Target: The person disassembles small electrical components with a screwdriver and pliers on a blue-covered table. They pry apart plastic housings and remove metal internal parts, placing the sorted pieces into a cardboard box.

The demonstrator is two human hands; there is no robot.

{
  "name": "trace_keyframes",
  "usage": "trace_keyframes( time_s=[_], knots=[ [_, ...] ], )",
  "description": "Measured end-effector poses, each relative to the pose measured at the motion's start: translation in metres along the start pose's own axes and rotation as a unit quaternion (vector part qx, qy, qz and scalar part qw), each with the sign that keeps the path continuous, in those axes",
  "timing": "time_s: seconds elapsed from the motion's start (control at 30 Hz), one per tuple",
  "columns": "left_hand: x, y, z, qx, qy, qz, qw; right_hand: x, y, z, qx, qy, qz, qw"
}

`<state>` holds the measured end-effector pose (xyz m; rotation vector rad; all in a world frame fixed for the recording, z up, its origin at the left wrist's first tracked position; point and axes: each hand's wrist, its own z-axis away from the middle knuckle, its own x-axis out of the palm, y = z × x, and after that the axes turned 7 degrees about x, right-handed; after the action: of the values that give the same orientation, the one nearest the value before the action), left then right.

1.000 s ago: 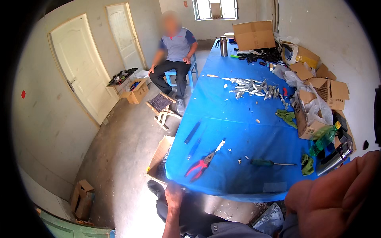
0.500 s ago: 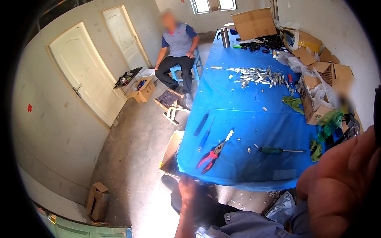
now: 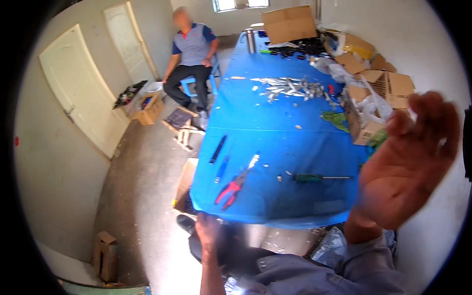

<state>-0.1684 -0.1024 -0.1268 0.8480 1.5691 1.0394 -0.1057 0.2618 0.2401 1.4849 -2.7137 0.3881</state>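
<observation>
My right hand (image 3: 405, 169) is raised in front of the table's right side, palm in sight, fingers apart and slightly bent, holding nothing. My left hand (image 3: 207, 228) is low by the near left corner of the blue-covered table (image 3: 255, 123), above my dark trousers; its fingers are too blurred to read. On the cloth near that corner lie red-handled pliers (image 3: 230, 192), a blue screwdriver (image 3: 221, 170) and a dark slim tool (image 3: 218, 149). A green-handled screwdriver (image 3: 310, 177) lies further right, with small pale bits beside it.
A pile of silvery metal pieces (image 3: 290, 88) lies mid-table. Behind are black parts (image 3: 300, 48), a steel flask (image 3: 250, 41) and open cardboard boxes (image 3: 366, 130). A seated person (image 3: 194, 46) is beyond the table's left side, near a folding stool (image 3: 181, 123). A carton (image 3: 185, 182) touches the table's left.
My right hand has risen from the lower right corner, and its fingers now show. The whole view has shifted, so the table sits further left. My left hand stays by the table corner.
</observation>
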Motion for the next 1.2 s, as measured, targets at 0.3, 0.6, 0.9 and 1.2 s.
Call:
trace_keyframes(
  time_s=[0.3, 0.6, 0.9, 1.2],
  knots=[
    [0.003, -0.007, -0.003, 0.002, 0.002, 0.005, 1.0, -0.018, 0.028, 0.098, 0.24, -0.016, 0.133, 0.962],
    [0.001, 0.006, 0.0, -0.011, -0.058, -0.093, 0.994, -0.052, 0.067, 0.129, 0.325, -0.087, 0.199, 0.92],
    [0.019, -0.015, -0.003, 0.078, -0.096, -0.222, 0.967, -0.02, 0.198, 0.118, 0.495, -0.212, 0.217, 0.814],
    [0.008, 0.037, 0.028, 0.122, -0.249, -0.336, 0.9, 0.006, 0.022, 0.02, 0.312, -0.096, 0.058, 0.943]
  ],
)
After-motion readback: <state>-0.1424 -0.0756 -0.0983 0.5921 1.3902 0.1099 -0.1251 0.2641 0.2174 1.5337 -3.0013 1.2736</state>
